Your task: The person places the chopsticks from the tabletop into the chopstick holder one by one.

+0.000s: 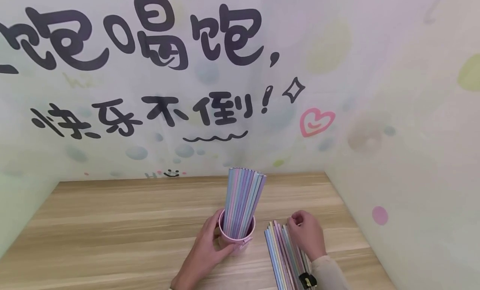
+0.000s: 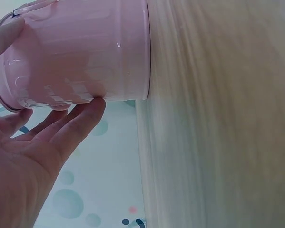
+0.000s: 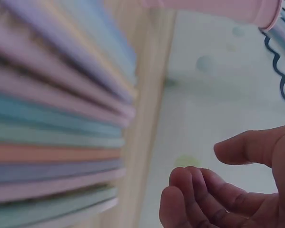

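A small pink bucket stands on the table, with a bundle of pastel pencil-like sticks upright in it and leaning slightly right. My left hand holds the bucket from its left side, thumb in front and fingers behind. In the left wrist view, fingertips touch the bucket's glossy wall. More pastel sticks lie side by side to the right of the bucket. Over their far ends hovers my right hand. The right wrist view shows its fingers loosely bent, the thumb apart, and nothing between them.
A wood-grain table spreads left of the bucket. Behind it rises a pale printed wall with dark lettering, and another pale wall borders the right side. A small black item sits by the right wrist.
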A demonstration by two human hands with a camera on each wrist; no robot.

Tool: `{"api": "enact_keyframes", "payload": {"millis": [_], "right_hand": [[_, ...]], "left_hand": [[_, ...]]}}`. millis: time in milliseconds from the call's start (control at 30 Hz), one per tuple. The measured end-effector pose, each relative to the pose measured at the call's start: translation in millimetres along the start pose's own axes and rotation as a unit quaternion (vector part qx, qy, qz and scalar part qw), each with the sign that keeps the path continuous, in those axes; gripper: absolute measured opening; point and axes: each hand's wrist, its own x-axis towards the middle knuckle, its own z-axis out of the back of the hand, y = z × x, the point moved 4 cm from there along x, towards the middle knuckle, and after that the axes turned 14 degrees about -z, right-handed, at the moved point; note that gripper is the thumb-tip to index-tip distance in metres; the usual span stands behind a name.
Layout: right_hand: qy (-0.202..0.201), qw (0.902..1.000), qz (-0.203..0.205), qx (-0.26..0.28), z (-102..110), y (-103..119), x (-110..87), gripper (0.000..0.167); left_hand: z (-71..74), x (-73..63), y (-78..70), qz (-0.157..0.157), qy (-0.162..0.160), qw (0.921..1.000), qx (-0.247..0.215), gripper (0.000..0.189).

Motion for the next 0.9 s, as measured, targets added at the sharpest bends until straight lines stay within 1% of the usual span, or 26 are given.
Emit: {"api": "enact_keyframes", "payload": {"millis": [67,200,300,400,500,600,900], "right_hand": [[0.007,0.9997,-0.016,-0.02,1.3,-11.9,3.4,0.019],[0.011,0.9984,-0.024,-0.05,3.5,-32.8,7.4,0.018],[0.018,0.9967,-0.024,-0.076,3.9,-44.8,8.9,0.017],[0.036,0.9935,-0.033,-0.103,3.5,-53.4,9.1,0.019],[0.049,0.9904,-0.044,-0.121,2.4,-58.6,8.8,0.02],[0.055,0.9893,-0.051,-0.125,1.3,-60.9,8.3,0.019],[0.06,0.9902,-0.035,-0.121,1.9,-61.0,7.1,0.013]], "left_hand": [[-0.1,-0.2,0.1,0.001,0.001,1.0,-0.001,0.096],[-0.5,-0.1,0.5,0.005,0.005,1.0,0.001,0.095],[-0.4,-0.1,0.8,0.009,0.003,1.0,0.002,0.096],[-0.4,-0.3,0.8,0.006,0.001,1.0,0.001,0.096],[-0.3,-0.4,0.6,0.003,-0.001,1.0,-0.001,0.097],[-0.1,-0.4,0.3,0.002,-0.002,1.0,-0.002,0.097],[-0.2,0.0,-0.4,0.003,-0.002,1.0,0.001,0.098]]}}
